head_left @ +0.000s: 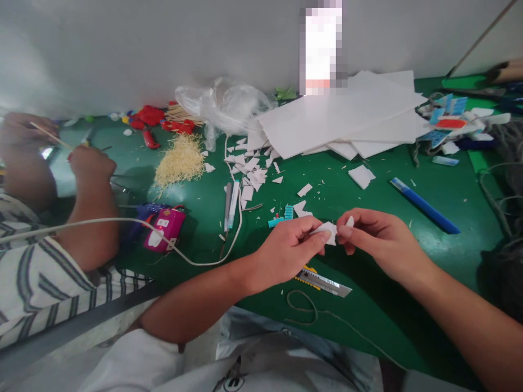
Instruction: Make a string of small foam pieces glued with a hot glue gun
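Observation:
My left hand [292, 245] pinches a small white foam piece [330, 234] between thumb and fingers, above the green table. My right hand [373, 234] is closed on another small white piece [350, 222], right beside the first one. Below my left hand lies a cutter knife [324, 282] with its blade out, its handle partly hidden by the hand. White scraps [301, 208] and light blue strips [289, 212] lie just beyond my left fingers. A thin string [302, 321] curls near the table's front edge.
White foam sheets [339, 120] lie at the back beside a clear plastic bag [229, 103]. Left of centre are a shredded yellow pile [180, 162], two pens [233, 204] and a pink power strip [165, 228] with its cable. A blue knife [425, 206] lies right; another person's hands work far left.

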Motion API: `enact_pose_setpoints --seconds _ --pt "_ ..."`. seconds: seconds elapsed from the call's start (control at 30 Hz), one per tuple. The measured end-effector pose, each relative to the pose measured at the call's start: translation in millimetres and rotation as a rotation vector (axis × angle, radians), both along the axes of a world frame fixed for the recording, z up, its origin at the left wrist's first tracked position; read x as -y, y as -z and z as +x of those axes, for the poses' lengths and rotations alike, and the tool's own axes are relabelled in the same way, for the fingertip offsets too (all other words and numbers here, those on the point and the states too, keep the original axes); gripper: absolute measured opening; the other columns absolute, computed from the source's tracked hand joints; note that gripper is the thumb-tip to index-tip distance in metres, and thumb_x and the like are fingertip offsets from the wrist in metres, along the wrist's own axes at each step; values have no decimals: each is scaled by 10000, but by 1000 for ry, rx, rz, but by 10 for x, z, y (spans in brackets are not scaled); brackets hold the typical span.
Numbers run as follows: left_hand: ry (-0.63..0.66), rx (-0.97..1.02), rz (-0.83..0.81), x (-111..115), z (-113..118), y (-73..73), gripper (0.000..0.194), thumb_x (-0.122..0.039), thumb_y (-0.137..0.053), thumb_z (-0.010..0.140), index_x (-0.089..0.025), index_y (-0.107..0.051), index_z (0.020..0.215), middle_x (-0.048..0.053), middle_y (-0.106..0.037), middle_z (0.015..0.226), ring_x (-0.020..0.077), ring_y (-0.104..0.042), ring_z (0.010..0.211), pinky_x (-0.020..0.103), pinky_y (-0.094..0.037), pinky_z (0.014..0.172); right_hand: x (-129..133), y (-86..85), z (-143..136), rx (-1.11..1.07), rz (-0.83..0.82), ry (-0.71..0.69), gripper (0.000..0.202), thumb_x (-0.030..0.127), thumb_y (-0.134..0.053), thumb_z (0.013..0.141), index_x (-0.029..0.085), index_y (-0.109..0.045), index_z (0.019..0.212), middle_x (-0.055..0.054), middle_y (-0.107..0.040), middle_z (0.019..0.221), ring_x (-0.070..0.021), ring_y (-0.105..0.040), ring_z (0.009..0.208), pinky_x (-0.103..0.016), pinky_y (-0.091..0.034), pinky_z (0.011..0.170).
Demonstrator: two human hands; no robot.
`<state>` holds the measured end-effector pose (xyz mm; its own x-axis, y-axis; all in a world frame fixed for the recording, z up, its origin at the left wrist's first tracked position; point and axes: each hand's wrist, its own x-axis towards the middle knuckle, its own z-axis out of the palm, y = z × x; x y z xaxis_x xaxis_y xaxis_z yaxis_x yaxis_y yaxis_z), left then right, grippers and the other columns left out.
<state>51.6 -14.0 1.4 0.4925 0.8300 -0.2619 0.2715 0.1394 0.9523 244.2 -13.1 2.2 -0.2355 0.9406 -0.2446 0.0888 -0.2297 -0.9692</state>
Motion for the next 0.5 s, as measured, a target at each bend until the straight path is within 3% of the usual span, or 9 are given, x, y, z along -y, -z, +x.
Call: enact_pose_setpoints --seconds 0.1,0.23,0.33,0.5 --pt "-15 -77 114 13 -6 -21 342 -412 -508 953 -193 -476 693 -65 -455 609 68 -384 535 214 -313 509 3 15 18 6 0 43 86 306 -647 678 228 -641 641 5 -595 598 -112 -514 510 -250 -445 485" --pt "8 -114 119 8 -1 -12 345 -405 -508 957 -197 -451 687 -71 -416 598 75 -346 543 223 -287 509 3 34 33 20 -40 63 95 277 -516 618 234 -533 535 12 -469 513 -100 -382 450 -246 -296 392" --pt "35 -156 126 -1 1 4 328 -403 -509 963 -196 -477 711 -63 -452 617 81 -372 558 229 -292 520 1 15 25 61 -26 52 117 316 -552 652 228 -566 576 28 -431 488 -92 -335 435 -249 -253 389" --pt "50 -189 172 -4 -6 -10 305 -383 -505 965 -192 -509 727 -61 -445 622 88 -382 566 238 -292 532 29 2 18 242 72 0 188 393 -684 709 232 -688 807 41 -499 552 -107 -431 488 -247 -357 445"
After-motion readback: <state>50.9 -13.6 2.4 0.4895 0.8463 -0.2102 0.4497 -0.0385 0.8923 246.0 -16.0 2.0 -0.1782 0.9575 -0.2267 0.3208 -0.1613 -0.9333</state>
